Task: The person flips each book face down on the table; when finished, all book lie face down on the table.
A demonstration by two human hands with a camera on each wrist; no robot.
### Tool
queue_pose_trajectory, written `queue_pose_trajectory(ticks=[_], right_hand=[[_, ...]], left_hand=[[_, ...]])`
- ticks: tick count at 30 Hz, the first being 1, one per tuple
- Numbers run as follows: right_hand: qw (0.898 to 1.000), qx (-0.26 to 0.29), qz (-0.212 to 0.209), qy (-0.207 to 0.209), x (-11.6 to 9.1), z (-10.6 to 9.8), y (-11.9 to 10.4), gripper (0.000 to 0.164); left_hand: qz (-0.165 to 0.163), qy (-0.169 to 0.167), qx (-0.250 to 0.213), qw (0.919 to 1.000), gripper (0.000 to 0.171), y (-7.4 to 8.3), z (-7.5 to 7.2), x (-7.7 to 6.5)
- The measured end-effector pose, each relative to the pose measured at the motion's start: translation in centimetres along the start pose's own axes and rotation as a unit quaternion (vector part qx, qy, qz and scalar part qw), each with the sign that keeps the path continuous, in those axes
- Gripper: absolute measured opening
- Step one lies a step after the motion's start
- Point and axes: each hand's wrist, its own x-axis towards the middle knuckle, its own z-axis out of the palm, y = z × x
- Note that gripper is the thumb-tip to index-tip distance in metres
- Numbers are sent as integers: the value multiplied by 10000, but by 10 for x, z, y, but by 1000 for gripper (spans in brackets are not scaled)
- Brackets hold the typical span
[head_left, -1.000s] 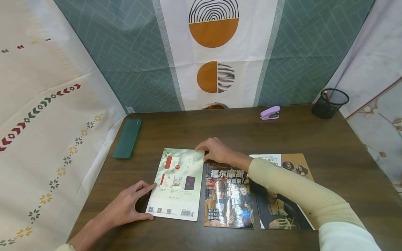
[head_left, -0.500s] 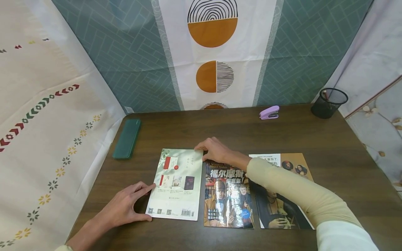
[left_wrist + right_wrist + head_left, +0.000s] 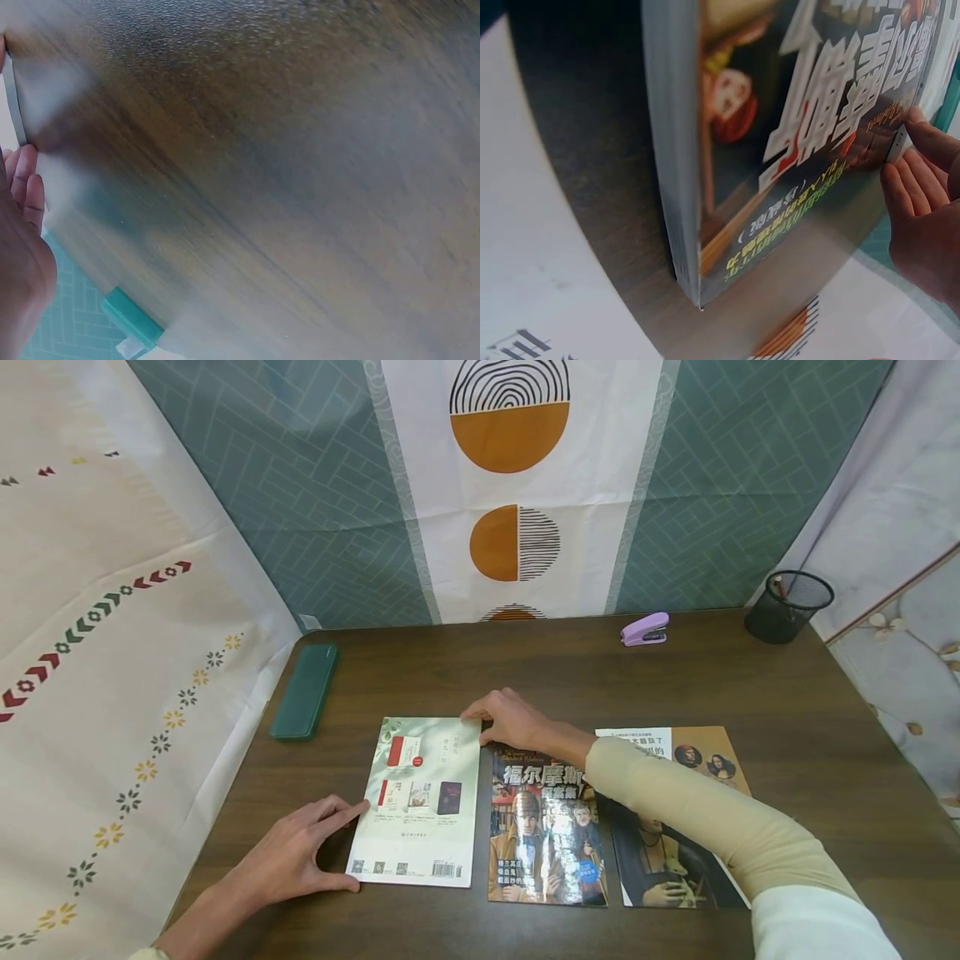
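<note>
A thin magazine (image 3: 423, 827) lies flat, its pale green back cover with barcode facing up. Along its left edge my left hand (image 3: 296, 852) spreads, index fingertip on the edge and thumb by the lower left corner; the left wrist view shows only part of this hand (image 3: 22, 247). My right hand (image 3: 513, 720) reaches across and pinches the magazine's upper right corner between thumb and fingers. Under that forearm lies a glossy book (image 3: 543, 843) with detective figures on its cover, also large in the right wrist view (image 3: 810, 112). A narrow gap separates it from the magazine.
Farther right, a book with a portrait cover (image 3: 675, 868) is partly hidden by the right sleeve (image 3: 697, 802). A green case (image 3: 305, 692) sits at the back left of the brown table (image 3: 450, 668). At the back stand a purple stapler (image 3: 645, 630) and a black mesh pen cup (image 3: 783, 610).
The magazine has slid slightly left, its top more than its bottom, so it stands straighter. Both hands have shifted left along with it. The other books stay where they were.
</note>
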Motion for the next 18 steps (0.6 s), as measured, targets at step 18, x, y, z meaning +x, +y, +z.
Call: queue_pose_trajectory(ticks=[18], right_hand=[[9994,209,112,-258,-32,-34,17,77]], left_hand=[[-894,-378,-827,9918,131,-3,-20,63]])
